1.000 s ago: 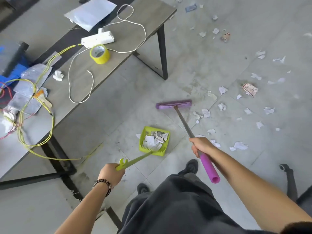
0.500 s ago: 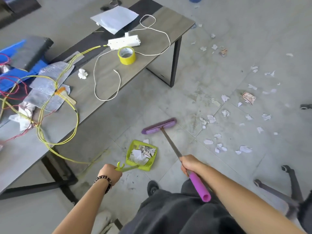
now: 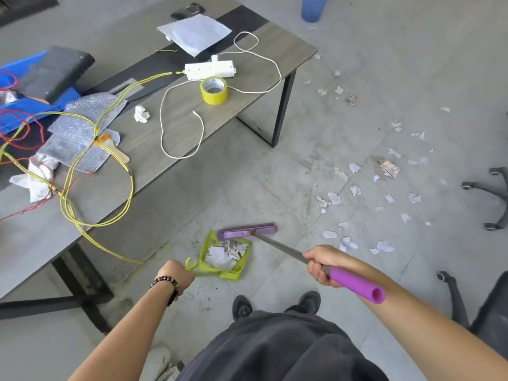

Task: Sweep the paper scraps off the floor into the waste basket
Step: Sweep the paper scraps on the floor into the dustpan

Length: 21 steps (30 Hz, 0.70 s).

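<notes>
My left hand [image 3: 176, 273] grips the handle of a lime green dustpan [image 3: 236, 273] that lies on the floor and holds several paper scraps. My right hand [image 3: 323, 264] grips the broom's handle where the metal shaft meets the purple grip. The purple broom head [image 3: 247, 231] sits at the dustpan's far edge. Several white paper scraps [image 3: 349, 243] lie scattered on the grey floor to the right, with a brownish crumpled one [image 3: 389, 168] farther off. A blue container [image 3: 313, 8] stands at the top edge; whether it is the waste basket I cannot tell.
A grey table [image 3: 170, 149] stands on the left with yellow and red wires, a white power strip, a yellow tape roll [image 3: 214, 89] and paper sheets. Black office chair bases [image 3: 492, 199] stand at the right edge. My feet [image 3: 275, 305] are just behind the dustpan.
The broom head has swept left and toward me, from well beyond the dustpan to its far edge. The view has shifted, so the table now fills more of the left.
</notes>
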Motion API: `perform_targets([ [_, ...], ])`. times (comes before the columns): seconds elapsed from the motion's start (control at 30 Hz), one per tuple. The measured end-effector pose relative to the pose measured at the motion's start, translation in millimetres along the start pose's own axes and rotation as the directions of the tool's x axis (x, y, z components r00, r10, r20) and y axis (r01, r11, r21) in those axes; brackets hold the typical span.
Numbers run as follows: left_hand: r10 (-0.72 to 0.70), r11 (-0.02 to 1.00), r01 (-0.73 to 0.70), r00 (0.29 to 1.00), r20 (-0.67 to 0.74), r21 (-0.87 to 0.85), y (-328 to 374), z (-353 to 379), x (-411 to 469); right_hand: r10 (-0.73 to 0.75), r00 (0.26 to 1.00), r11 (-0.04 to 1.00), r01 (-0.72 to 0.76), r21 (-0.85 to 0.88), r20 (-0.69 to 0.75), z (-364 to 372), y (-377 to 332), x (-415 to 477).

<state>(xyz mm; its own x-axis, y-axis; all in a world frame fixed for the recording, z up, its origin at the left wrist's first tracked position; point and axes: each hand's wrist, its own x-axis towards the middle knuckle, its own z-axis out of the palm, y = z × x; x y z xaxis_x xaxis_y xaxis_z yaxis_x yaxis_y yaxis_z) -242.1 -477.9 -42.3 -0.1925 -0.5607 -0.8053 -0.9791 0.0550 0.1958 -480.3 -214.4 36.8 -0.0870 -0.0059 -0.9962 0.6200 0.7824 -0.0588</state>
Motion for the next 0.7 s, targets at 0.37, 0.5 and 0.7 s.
perform_targets([
  [0.37,-0.034,0.996,0.031,0.999,0.036,0.083,-59,10,-16,-0.255,0.954,0.941,0.209,-0.267,-0.154,53,10,46],
  [0.5,-0.002,0.996,0.001,1.0,0.02,0.086,-64,20,-20,-0.209,0.972,0.893,0.145,-0.425,-0.108,62,32,47],
  [0.7,0.031,0.997,-0.031,1.0,-0.005,0.067,-50,16,-23,-0.003,1.0,0.986,-0.001,-0.166,-0.025,6,28,2],
])
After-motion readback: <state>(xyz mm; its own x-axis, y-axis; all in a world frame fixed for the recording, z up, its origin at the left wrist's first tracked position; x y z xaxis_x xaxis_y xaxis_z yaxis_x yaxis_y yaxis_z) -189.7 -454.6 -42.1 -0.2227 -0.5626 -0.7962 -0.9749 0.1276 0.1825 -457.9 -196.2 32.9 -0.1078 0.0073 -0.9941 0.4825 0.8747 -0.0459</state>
